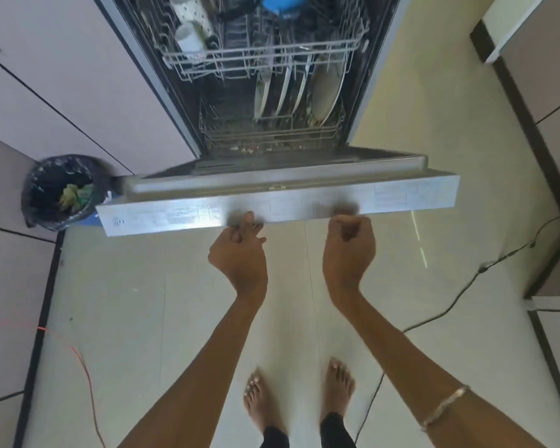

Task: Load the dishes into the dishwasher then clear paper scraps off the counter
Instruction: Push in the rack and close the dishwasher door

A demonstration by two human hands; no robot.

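Dishwasher (240, 92): stands open at the top centre of the head view, between pale cabinet fronts.
Door (278, 202): partly lowered, its steel control edge facing the person, just in front of both hands.
Lower rack (272, 134): carries several plates (291, 88) standing on edge on its right side.
Upper rack (259, 56): pulled partway out, with white cups (189, 37) at the left and a blue bowl (283, 3) at the back.
Left hand (240, 253): fingers curled up under the door's front edge, tips touching its underside; whether they truly grip it cannot be told.
Right hand (349, 250): fingers curled inward just under the same edge; blur hides whether they touch it.
Bangle (445, 407): on the right forearm.
Bin (62, 190): black-lined, left of the door, scraps inside.
Floor (175, 318): pale tiles, bare feet (298, 396) below, a black cable (450, 305) at right, a red wire (84, 376) at left.
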